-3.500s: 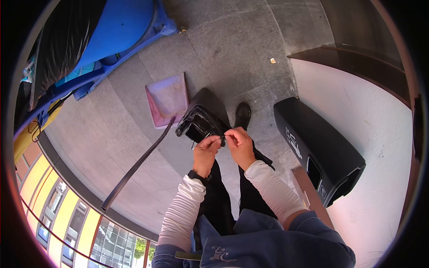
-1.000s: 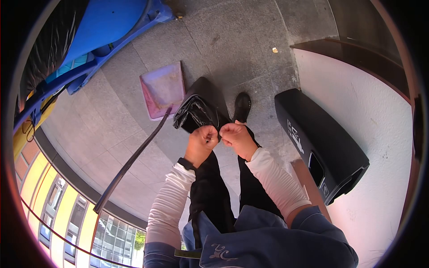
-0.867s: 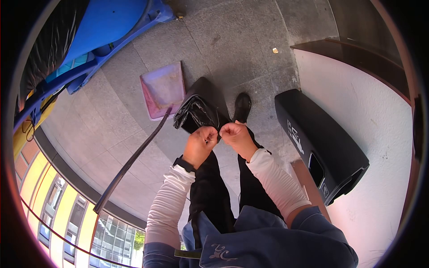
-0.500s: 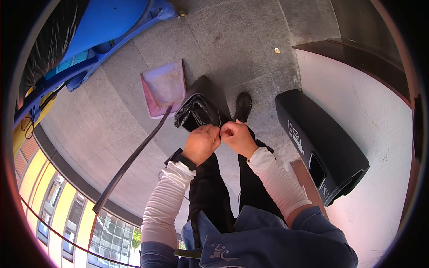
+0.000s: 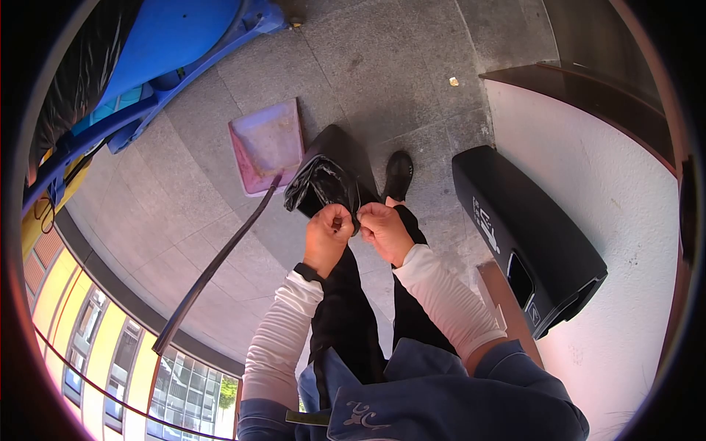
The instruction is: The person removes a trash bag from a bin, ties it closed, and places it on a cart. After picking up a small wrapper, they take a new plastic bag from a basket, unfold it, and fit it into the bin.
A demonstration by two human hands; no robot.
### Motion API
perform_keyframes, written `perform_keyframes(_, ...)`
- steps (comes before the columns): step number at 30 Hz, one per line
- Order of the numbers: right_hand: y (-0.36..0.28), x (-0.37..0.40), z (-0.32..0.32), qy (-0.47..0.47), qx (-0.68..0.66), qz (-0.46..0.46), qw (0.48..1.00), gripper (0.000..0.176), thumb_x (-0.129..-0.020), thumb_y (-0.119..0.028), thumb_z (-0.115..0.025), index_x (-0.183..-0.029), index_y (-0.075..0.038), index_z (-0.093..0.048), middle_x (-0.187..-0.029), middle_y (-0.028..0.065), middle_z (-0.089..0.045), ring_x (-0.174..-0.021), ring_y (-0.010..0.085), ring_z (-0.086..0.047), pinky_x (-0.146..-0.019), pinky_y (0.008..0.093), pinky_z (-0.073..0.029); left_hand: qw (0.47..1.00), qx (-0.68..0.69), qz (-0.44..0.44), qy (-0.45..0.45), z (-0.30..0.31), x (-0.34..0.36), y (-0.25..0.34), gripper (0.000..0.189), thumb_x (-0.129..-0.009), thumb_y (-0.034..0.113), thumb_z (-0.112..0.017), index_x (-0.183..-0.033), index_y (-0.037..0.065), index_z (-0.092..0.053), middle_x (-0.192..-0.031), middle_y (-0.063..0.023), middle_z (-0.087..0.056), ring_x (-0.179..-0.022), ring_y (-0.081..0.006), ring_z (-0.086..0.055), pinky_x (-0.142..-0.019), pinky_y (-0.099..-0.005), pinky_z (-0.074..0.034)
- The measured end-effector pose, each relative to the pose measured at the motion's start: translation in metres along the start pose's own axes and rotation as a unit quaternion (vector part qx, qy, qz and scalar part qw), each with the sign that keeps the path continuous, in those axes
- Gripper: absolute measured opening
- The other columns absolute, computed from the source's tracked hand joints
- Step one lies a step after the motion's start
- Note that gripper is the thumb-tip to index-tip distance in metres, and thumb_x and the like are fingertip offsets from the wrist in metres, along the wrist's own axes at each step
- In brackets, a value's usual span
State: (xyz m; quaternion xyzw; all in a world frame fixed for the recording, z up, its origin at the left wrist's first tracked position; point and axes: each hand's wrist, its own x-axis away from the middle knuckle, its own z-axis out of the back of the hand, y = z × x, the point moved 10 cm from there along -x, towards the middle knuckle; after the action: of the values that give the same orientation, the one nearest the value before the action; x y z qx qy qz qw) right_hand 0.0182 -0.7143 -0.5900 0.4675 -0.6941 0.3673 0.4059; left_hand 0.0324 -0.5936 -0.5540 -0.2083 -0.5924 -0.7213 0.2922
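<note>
A black trash bin [image 5: 359, 158] stands between my feet and the dustpan. Its black garbage bag [image 5: 323, 184] hangs crumpled over the rim on the side facing me. My left hand [image 5: 327, 239] is closed in a pinch at the near corner of the bin, on the bag's edge. Right beside it, my right hand [image 5: 385, 229] pinches the same edge, the fingertips of both hands almost meeting. The small part of the bag between the fingers is mostly hidden.
A pinkish dustpan [image 5: 268, 147] with a long dark handle [image 5: 217, 268] lies left of the bin. A black bin cover [image 5: 526, 235] leans by the white wall [image 5: 618, 220] at right. A blue cart [image 5: 176, 44] stands at upper left.
Both hands have shifted slightly left along the bag's edge. My left hand has turned, so its curled fingers and thumb now show. The bin and dustpan have stayed in place.
</note>
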Motion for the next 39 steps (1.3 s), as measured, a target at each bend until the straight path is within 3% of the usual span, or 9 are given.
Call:
perform_keyframes(10,-0.035,0.008,-0.006,0.024,0.338,0.187,0.922,0.002,-0.08,-0.002,-0.058,-0.081,-0.001,-0.06,-0.068,-0.0038,-0.055,-0.063,0.003,-0.049,-0.056,0.0176,-0.04,0.953,-0.24,-0.178,-0.042,-0.001,-0.002,0.057,0.01,-0.072,0.004,-0.062,-0.082,0.002,-0.06,-0.075,-0.0119,-0.061,-0.068,-0.0301,-0.06,-0.058,-0.0338,-0.049)
perform_keyframes(13,-0.032,0.005,-0.004,0.036,0.269,0.198,0.942,0.001,-0.08,-0.002,-0.057,-0.08,-0.002,-0.059,-0.067,-0.0031,-0.054,-0.059,0.003,-0.047,-0.052,0.0182,-0.038,0.977,-0.198,-0.083,0.004,0.006,-0.004,0.039,0.006,-0.074,0.004,-0.06,-0.08,0.002,-0.06,-0.07,-0.0087,-0.061,-0.064,-0.0235,-0.062,-0.055,-0.0311,-0.048)
perform_keyframes(16,-0.004,-0.003,-0.001,0.007,0.035,0.053,0.998,0.002,-0.081,-0.002,-0.056,-0.079,-0.003,-0.058,-0.065,-0.0029,-0.053,-0.056,0.0031,-0.044,-0.049,0.0186,-0.035,0.99,0.088,0.101,0.042,0.005,-0.002,-0.018,0.003,-0.077,0.004,-0.058,-0.078,0.001,-0.058,-0.067,-0.0035,-0.059,-0.061,-0.0137,-0.06,-0.052,-0.0266,-0.046)
perform_keyframes(17,-0.003,-0.003,-0.002,0.003,0.011,0.056,0.998,0.002,-0.081,-0.002,-0.056,-0.079,-0.003,-0.057,-0.065,-0.003,-0.053,-0.056,0.0031,-0.043,-0.049,0.0186,-0.034,0.967,0.18,0.174,0.037,-0.003,0.004,-0.039,0.008,-0.085,0.003,-0.053,-0.091,-0.001,-0.056,-0.074,-0.0006,-0.058,-0.064,-0.0089,-0.058,-0.057,-0.0212,-0.046)
perform_keyframes(20,-0.003,-0.001,-0.001,0.004,-0.006,0.069,0.998,0.002,-0.082,-0.002,-0.056,-0.08,-0.004,-0.057,-0.066,-0.0035,-0.052,-0.055,0.0028,-0.042,-0.049,0.0183,-0.033,0.937,0.274,0.212,0.039,-0.006,0.006,-0.038,0.011,-0.085,0.002,-0.051,-0.095,0.001,-0.056,-0.075,-0.0001,-0.058,-0.062,-0.0079,-0.056,-0.059,-0.0198,-0.045)
perform_keyframes(25,-0.016,0.002,0.001,0.023,0.146,0.144,0.979,0.004,-0.083,0.0,-0.056,-0.081,-0.004,-0.056,-0.07,-0.0046,-0.052,-0.062,0.0011,-0.045,-0.054,0.0171,-0.036,0.991,0.107,0.046,-0.068,-0.008,-0.005,-0.005,0.017,-0.084,0.003,-0.057,-0.102,0.001,-0.057,-0.079,-0.0005,-0.061,-0.066,-0.0071,-0.058,-0.06,-0.0196,-0.046)
perform_keyframes(28,-0.021,0.004,-0.004,0.014,0.183,0.179,0.967,0.005,-0.084,0.001,-0.055,-0.081,-0.004,-0.054,-0.071,-0.0052,-0.052,-0.066,0.0007,-0.047,-0.058,0.0165,-0.037,0.988,0.102,0.083,-0.075,-0.004,-0.009,-0.015,0.019,-0.085,0.005,-0.058,-0.104,0.001,-0.056,-0.081,-0.0004,-0.062,-0.064,-0.006,-0.057,-0.057,-0.0188,-0.044)
perform_keyframes(31,-0.017,0.006,-0.001,0.013,0.194,0.186,0.963,0.006,-0.084,0.002,-0.055,-0.084,-0.004,-0.053,-0.074,-0.0047,-0.052,-0.066,0.0011,-0.048,-0.059,0.0162,-0.039,0.919,0.291,0.267,0.009,-0.003,0.003,-0.036,0.022,-0.085,0.008,-0.059,-0.106,0.002,-0.055,-0.078,0.0003,-0.061,-0.059,-0.0048,-0.055,-0.051,-0.0183,-0.041)
perform_keyframes(39,-0.001,0.013,-0.019,-0.038,0.12,0.165,0.978,0.029,-0.081,0.005,-0.059,-0.103,-0.004,-0.042,-0.083,0.0033,-0.054,-0.072,0.007,-0.055,-0.062,0.0203,-0.046,0.925,0.279,0.256,0.029,-0.011,-0.003,-0.04,0.018,-0.085,0.011,-0.062,-0.102,0.007,-0.056,-0.076,0.0003,-0.062,-0.052,-0.0031,-0.047,-0.043,-0.0155,-0.033)
